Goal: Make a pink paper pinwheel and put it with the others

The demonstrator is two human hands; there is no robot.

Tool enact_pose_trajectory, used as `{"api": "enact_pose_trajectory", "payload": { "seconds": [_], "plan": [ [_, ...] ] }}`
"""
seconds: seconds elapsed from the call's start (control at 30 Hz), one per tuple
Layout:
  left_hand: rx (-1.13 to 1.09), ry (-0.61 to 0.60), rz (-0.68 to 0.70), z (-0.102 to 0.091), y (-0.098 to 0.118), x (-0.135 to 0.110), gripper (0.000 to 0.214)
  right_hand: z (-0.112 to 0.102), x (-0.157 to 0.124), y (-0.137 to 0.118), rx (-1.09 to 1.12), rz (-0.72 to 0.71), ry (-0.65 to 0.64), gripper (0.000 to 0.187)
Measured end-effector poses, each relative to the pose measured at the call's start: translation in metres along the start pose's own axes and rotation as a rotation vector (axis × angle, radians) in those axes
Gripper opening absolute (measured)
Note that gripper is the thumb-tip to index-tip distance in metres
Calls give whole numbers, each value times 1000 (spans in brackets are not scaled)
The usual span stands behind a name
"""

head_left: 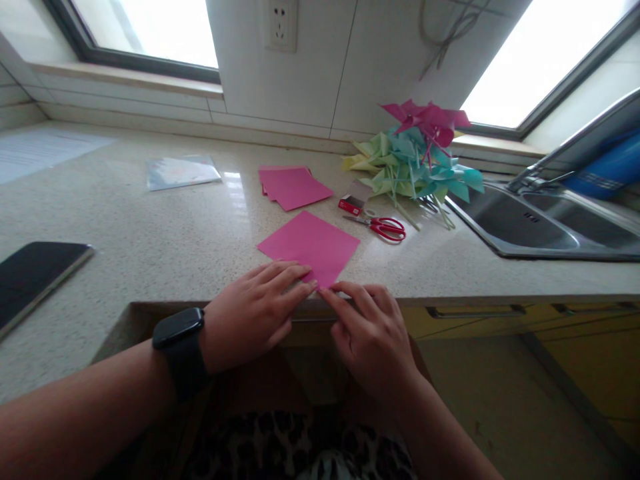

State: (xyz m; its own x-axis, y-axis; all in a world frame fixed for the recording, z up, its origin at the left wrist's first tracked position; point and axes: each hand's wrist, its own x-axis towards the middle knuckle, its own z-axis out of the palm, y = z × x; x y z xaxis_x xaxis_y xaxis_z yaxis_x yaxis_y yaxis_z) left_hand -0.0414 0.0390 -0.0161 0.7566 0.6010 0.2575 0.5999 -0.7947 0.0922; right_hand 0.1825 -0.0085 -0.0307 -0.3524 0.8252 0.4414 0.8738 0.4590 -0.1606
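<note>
A square sheet of pink paper (pixel 315 243) lies turned like a diamond at the counter's front edge, one corner toward me. My left hand (pixel 263 300) rests with its fingers stretched out flat over the lower left of the sheet. At the near corner, my right hand (pixel 373 327) has its fingers bent and closed on the paper; its thumb is partly hidden. Both index fingertips almost meet there. Beyond the sheet is a small stack of pink squares (pixel 295 187). To the right lie red-handled scissors (pixel 385 228) beside a small red box (pixel 351 204).
Several paper pinwheels (pixel 420 150) in pink, blue and pale yellow-green lie at the back right, next to a steel sink (pixel 520 217). A clear packet (pixel 183 172) lies at the back left. A dark phone (pixel 40 277) sits at the left, with a printed sheet (pixel 47 150) behind it.
</note>
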Motion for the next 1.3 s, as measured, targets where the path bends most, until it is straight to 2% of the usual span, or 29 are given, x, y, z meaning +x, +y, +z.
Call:
{"api": "enact_pose_trajectory", "payload": {
  "seconds": [0.9, 1.17, 1.3],
  "plan": [
    [-8, -18, -15, -1, 1, 3, 49, 4, 5, -15, -82, 105, -12, 50],
    [-20, -11, -24, -3, 3, 4, 45, 3, 7, -18, -125, 133, -32, 50],
    [-51, -1, -34, -4, 4, 5, 36, 3, 8, -20, -151, 140, -47, 49]
  ]
}}
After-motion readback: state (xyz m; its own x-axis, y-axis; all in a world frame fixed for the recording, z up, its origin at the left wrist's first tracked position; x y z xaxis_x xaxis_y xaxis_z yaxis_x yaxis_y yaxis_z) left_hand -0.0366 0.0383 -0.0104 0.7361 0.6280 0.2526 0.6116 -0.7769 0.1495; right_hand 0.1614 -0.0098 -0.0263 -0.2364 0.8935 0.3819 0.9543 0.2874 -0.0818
